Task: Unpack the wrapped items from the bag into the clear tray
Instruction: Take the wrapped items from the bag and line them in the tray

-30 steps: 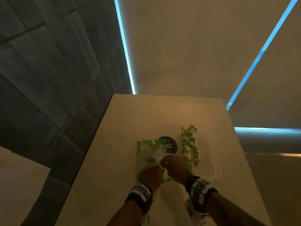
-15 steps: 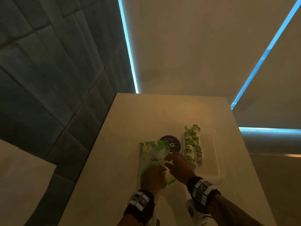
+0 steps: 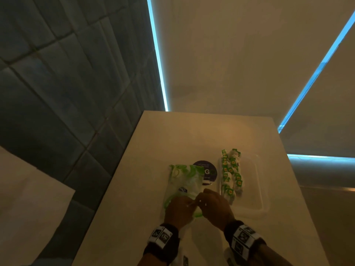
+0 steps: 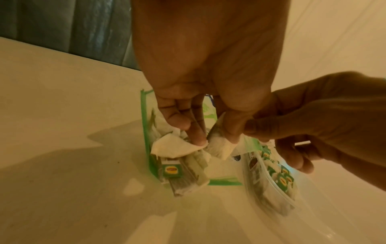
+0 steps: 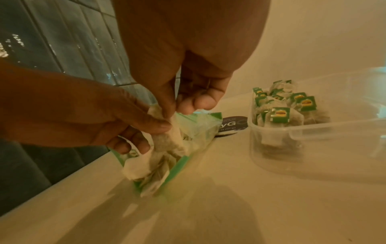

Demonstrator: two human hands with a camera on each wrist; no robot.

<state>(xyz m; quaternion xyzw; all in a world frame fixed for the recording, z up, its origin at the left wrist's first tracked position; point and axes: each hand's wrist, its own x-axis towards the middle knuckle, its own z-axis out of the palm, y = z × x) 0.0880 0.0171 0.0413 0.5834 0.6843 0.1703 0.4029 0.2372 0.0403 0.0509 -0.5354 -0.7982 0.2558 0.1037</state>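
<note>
On table, bag: tea bags inside.
Clear tray: tagged tea bags in rows.
Left hand, right hand: both pinch one tea bag.

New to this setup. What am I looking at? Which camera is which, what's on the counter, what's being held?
No machine here: a person works bare-handed, wearing three cameras. The big view comes from a camera on the head, looking down at both hands. The other two sit on the wrists and look along each hand at the fingers, hence the huge, warped palms.

On the pale counter lies a green and white bag, its open end towards the person. Right of it stands a clear tray already holding a row of tea bags with green tags. A dark round sticker lies between bag and tray.

Left hand and right hand meet at the bag's mouth. Both have a pinching grip on one white tea bag above the opening, with more tea bags beneath it inside.
</note>
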